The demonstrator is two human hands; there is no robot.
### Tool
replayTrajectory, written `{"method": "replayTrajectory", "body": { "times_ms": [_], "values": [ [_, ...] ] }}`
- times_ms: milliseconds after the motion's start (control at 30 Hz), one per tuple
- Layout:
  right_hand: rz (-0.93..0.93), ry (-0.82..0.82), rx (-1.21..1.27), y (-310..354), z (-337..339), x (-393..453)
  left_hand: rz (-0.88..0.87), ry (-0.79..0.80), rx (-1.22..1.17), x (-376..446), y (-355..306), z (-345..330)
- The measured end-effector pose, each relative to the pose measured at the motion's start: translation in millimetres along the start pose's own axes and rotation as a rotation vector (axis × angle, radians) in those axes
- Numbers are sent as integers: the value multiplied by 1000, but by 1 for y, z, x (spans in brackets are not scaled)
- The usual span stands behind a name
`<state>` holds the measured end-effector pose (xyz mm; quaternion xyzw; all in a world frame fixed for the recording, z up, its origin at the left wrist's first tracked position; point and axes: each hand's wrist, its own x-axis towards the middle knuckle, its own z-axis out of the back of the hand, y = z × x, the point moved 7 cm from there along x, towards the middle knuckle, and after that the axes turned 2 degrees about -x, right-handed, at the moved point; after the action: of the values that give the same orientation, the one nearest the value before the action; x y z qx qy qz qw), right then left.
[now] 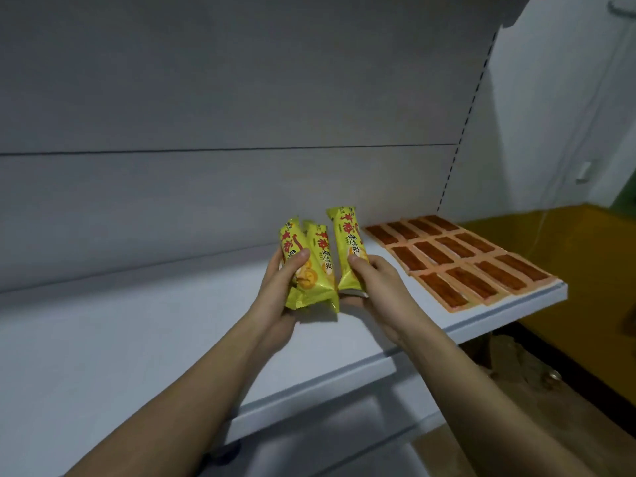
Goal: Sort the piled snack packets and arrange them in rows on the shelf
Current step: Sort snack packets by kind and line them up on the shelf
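Head view: the left hand [280,287] grips two yellow packets [311,266] above the shelf [137,339] middle; the right hand [375,287] holds a third yellow packet [346,249]. Orange packets [461,256] lie in rows at the shelf's right end.

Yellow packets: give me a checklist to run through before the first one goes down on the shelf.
1. Right hand has a firm grip on the single yellow packet: ok.
2. Left hand holds two yellow packets: ok.
3. Bare shelf left of the orange packets: ok.
4. Orange packets lie in neat rows: ok.
5. Held packets all face the same way: ok.
6. More packets left in the pile: cannot tell.
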<state>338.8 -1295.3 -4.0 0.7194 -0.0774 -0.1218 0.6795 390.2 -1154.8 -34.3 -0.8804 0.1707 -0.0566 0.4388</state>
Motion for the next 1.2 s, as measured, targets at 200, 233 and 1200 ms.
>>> {"method": "replayTrajectory", "body": {
  "times_ms": [200, 233, 1200],
  "values": [
    [153, -40, -625, 11, 67, 51, -112, -208, -10, 22, 28, -30],
    [195, -40, -728, 11, 69, 59, -129, -222, 13, 25, 30, -33],
    [453, 3, -1459, -9, 58, 137, -180, -179, 102, 29, 37, -27]
  ]
}}
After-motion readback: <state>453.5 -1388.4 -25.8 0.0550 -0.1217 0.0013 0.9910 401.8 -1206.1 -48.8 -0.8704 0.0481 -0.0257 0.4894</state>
